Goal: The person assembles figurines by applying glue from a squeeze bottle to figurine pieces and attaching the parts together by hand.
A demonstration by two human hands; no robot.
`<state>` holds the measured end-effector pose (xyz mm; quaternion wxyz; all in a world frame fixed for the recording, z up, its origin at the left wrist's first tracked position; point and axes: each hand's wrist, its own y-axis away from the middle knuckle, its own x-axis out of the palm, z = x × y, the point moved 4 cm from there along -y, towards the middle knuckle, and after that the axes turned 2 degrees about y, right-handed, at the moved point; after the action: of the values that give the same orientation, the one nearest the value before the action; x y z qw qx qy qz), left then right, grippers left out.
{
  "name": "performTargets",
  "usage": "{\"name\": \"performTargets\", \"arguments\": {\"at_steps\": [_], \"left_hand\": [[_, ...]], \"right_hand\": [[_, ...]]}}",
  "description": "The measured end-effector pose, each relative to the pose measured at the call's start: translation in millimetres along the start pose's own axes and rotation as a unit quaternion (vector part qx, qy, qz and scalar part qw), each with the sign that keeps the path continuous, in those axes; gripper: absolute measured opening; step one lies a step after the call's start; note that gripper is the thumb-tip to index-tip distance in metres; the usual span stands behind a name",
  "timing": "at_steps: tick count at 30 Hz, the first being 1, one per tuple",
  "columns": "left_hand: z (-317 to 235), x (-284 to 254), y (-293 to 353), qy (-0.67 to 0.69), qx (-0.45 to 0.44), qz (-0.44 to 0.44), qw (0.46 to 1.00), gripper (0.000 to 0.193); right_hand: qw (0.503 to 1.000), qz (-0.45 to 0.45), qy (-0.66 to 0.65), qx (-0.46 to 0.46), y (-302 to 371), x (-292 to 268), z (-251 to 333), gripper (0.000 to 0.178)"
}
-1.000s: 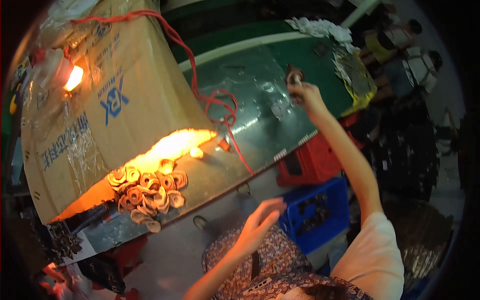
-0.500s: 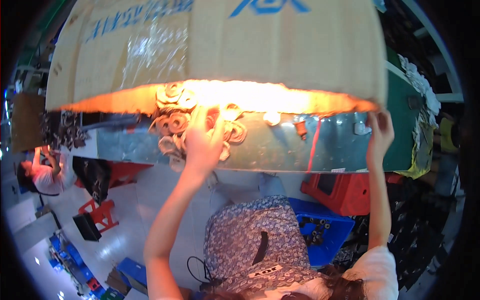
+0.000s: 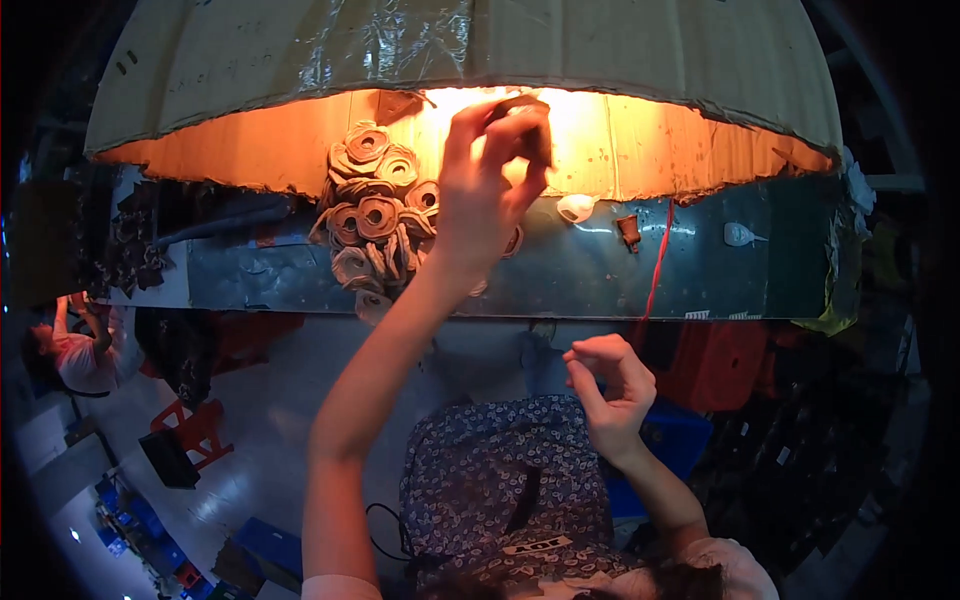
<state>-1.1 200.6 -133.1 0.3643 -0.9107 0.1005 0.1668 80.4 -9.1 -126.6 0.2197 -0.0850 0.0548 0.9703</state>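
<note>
My left hand (image 3: 482, 185) is raised before the lit opening of a cardboard hood (image 3: 640, 60). Its fingers are curled round a dark roundish piece (image 3: 540, 138), mostly covered by them and dark against the glare. Beside that wrist, on the table, lies a heap of pale, ruffled, ring-shaped pieces (image 3: 378, 215) with round holes, partly hidden by my forearm. My right hand (image 3: 615, 388) is lifted over my lap, in front of the table edge. Its thumb and fingers are curled in close together, and nothing shows between them.
On the table (image 3: 255, 275) stand a white bulb-shaped thing (image 3: 576, 208), a small brown cup-like piece (image 3: 628, 233) and a clear pointed piece (image 3: 740, 234). A red cord (image 3: 660, 265) crosses the table edge. Below are red stools (image 3: 715, 365) and a blue bin (image 3: 680, 440). Another person (image 3: 90, 350) sits far left.
My right hand has let go of the cardboard's right edge and come down toward my lap. My left hand has risen from the heap with the dark piece. The hood sits higher, showing more of its glowing inside.
</note>
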Motion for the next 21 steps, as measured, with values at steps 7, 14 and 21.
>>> {"name": "performTargets", "arguments": {"at_steps": [7,14,21], "left_hand": [[-28,-107,82,0.597,-0.456,-0.233,0.618,0.030],[-25,-93,104,0.737,-0.452,-0.228,0.448,0.040],[-32,-93,111,0.729,-0.518,-0.183,0.408,0.041]], "right_hand": [[0.995,-0.016,-0.100,0.008,-41,52,13,0.040],[0.980,0.134,0.005,-0.144,-40,102,38,0.050],[0.948,0.105,0.099,-0.284,-29,104,43,0.052]]}}
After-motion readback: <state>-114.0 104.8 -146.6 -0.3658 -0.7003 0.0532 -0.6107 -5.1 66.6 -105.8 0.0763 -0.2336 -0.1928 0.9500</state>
